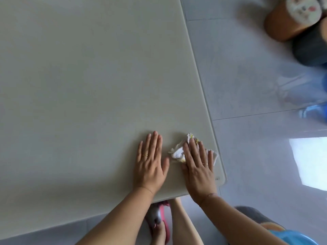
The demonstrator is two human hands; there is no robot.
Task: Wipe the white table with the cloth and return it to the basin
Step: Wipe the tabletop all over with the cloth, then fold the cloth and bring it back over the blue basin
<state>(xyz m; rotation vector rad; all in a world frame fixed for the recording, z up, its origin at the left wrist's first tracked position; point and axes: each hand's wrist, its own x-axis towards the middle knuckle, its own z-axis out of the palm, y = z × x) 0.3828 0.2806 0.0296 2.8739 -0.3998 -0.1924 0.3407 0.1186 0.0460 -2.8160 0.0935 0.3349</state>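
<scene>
1. At the bottom edge, a bare foot (160, 232) in a pink slipper (165, 218) is seen on the tiled floor (247, 85), under the near rim of the worktop (79, 76).
2. At the bottom right corner, a blue object (290, 236) with an orange patch is partly cut off by the frame; what it is cannot be told.
3. The left hand (150, 165) is laid flat on the worktop, palm down, with the fingers (154, 142) straight and close together and the thumb spread aside. Nothing is held in it. A gold ring (145, 155) is worn on one finger.
4. The right hand (198, 167) is pressed flat, palm down, on the cloth (178, 151), just beside the left hand but apart from it. Its fingers are stretched out over the cloth rather than curled around it. A ring is worn here too.
5. The cloth is white with small yellow marks, crumpled, and lies on the worktop near its right front corner, close to the right edge. Part of it is hidden under the right hand.
6. Beyond the hands, the pale worktop is seen stretching to the far left.
7. On the floor to the right, a bright patch of light (309, 161) is seen.
8. At the far top right, blurred round objects, one brown (283, 23) and one dark grey (311, 48), are seen on the floor.
</scene>
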